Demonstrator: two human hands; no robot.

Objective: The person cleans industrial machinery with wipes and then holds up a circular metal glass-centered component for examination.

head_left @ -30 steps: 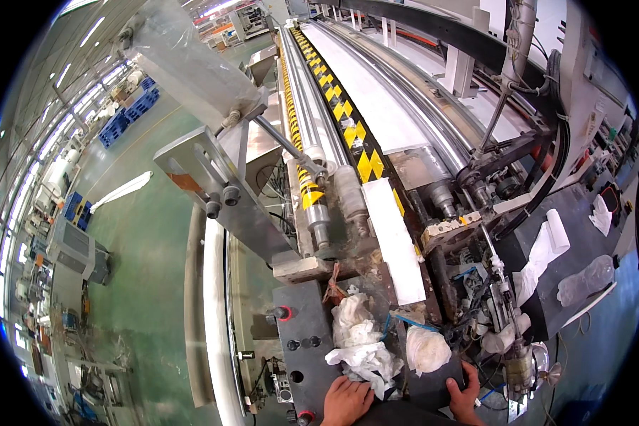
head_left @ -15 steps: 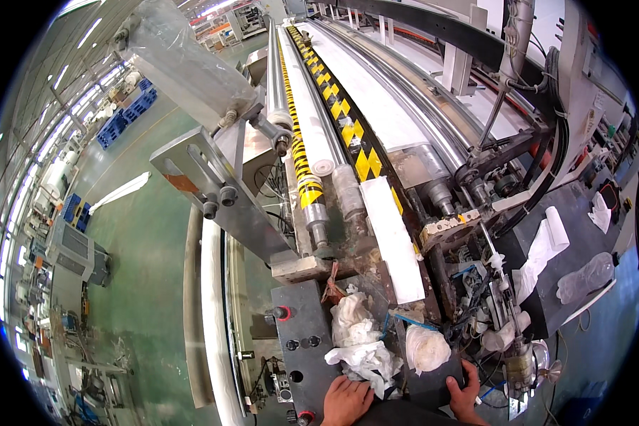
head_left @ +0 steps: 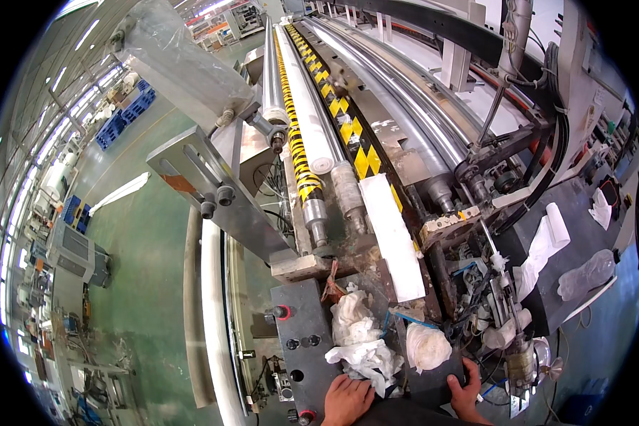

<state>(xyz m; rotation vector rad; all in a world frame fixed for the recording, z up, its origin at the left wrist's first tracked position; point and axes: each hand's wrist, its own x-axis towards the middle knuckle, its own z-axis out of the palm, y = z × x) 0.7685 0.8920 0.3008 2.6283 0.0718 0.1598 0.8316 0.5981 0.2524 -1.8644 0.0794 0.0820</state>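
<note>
My left hand (head_left: pixel 348 400) lies palm down at the near end of a long roller machine, its fingers stretched over the edge beside a heap of crumpled white wrapping (head_left: pixel 364 348). My right hand (head_left: pixel 465 390) rests at the right edge of the dark end plate (head_left: pixel 433 385), thumb apart from the fingers and nothing seen in it. Between and beyond the hands sits a round whitish wrapped bundle (head_left: pixel 428 348). A white roll (head_left: pixel 316 142) lies along the machine beside a bar with yellow and black stripes (head_left: pixel 351 136). Over that bar is a blurred small dark part (head_left: pixel 339 82).
A long white strip (head_left: pixel 394 241) lies on the machine frame. To the right, a dark table (head_left: pixel 522 284) carries a small white roll (head_left: pixel 557 224) and a clear plastic bottle (head_left: pixel 586 277). A slotted metal bracket (head_left: pixel 206 181) stands on the left above the green floor (head_left: pixel 145 284).
The white sheet right of the striped bar has gone from its bed, baring metal. The small dark part has come nearer along the bar, blurred by motion. My hands stay put.
</note>
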